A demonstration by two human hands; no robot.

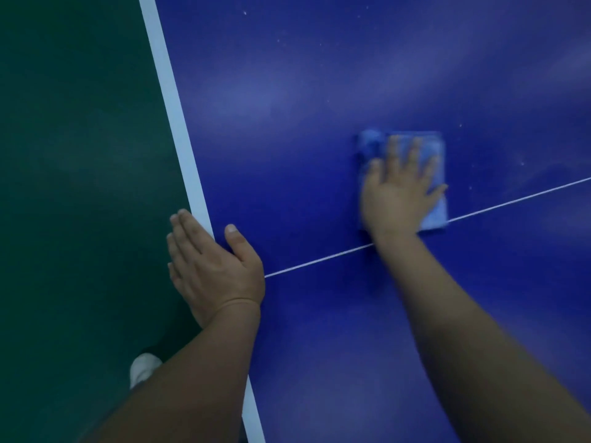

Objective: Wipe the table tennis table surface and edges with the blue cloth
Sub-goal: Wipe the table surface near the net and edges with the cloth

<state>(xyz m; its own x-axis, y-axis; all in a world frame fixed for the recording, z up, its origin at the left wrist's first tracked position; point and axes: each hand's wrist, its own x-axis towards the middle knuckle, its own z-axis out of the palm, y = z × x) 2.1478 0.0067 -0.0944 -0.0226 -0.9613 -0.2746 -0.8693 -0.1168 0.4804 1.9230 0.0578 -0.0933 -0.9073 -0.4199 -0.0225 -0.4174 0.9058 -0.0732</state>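
Observation:
The blue table tennis table fills the right of the head view, with a white edge band down its left side and a thin white centre line crossing it. A folded blue cloth lies flat on the surface just above that line. My right hand presses on the cloth with straight, spread fingers; it looks slightly blurred. My left hand rests on the table's left edge, fingers straight over the side and thumb on the blue top.
Dark green floor lies left of the table. A white shoe shows on the floor near the lower edge. Small pale specks dot the far part of the table top.

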